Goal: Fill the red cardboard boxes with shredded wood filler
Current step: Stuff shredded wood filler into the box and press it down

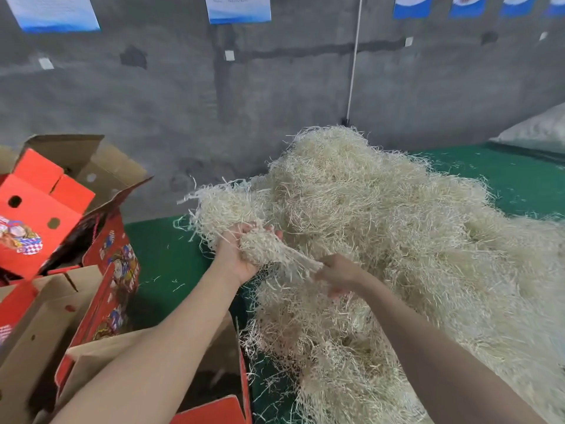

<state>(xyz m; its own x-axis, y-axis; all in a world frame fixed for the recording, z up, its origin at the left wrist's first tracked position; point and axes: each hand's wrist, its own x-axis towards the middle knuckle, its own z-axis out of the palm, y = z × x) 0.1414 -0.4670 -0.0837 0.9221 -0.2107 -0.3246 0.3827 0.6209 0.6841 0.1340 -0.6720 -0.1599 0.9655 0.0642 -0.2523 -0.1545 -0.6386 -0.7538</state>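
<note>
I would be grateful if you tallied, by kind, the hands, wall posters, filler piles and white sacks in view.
Hands: 2, the left hand and the right hand, both gripping filler
Wall posters: 6, several cut off by the frame's edge
Piles of shredded wood filler: 1
White sacks: 1
Total: 10
</note>
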